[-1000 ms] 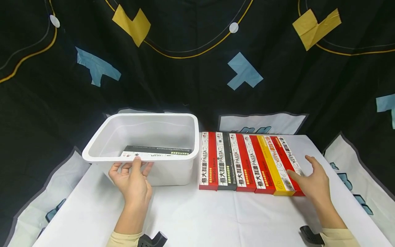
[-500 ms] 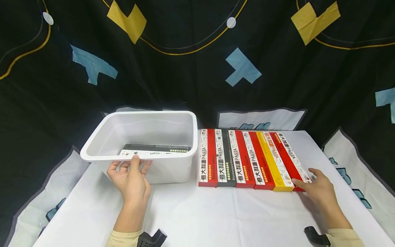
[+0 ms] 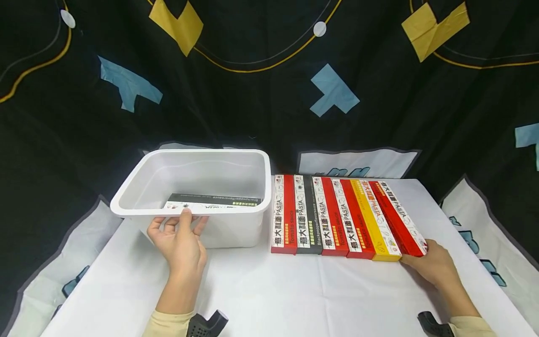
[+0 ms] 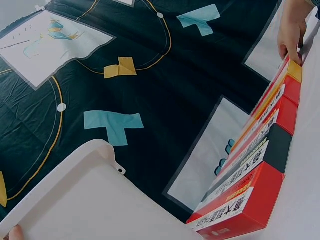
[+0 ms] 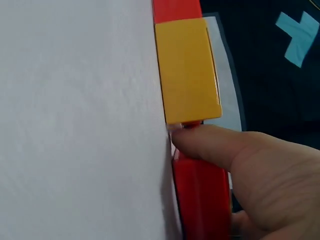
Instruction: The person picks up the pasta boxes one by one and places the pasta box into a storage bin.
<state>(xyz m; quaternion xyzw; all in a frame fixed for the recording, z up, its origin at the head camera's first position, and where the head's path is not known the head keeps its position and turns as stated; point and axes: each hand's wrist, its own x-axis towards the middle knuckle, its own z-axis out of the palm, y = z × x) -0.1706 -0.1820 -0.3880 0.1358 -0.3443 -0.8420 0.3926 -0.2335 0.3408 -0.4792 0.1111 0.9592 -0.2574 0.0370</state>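
Observation:
My left hand [image 3: 181, 252] holds the front rim of a white plastic tub [image 3: 236, 231], thumb over the edge and fingers beneath. Inside the tub lies a black-and-white pasta box [image 3: 214, 199]. At the right end of a row of pasta boxes, my right hand [image 3: 435, 264] grips the near end of a red pasta box [image 3: 397, 217]. The right wrist view has the thumb [image 5: 215, 145] in the gap between this red box and the yellow pasta box [image 5: 187, 70]; the other fingers are mostly hidden. The red box is angled away from the yellow one at its near end.
Left of the yellow box, several red pasta boxes [image 3: 289, 215] and a black one [image 3: 307, 215] lie side by side on the white-covered table [image 3: 294, 295]. The tub stands just left of the row. A dark curtain [image 3: 252, 107] hangs behind the table.
My right hand has come down from above the right end of the row onto the outermost red box, whose near end has swung right. The left hand has stayed on the tub rim.

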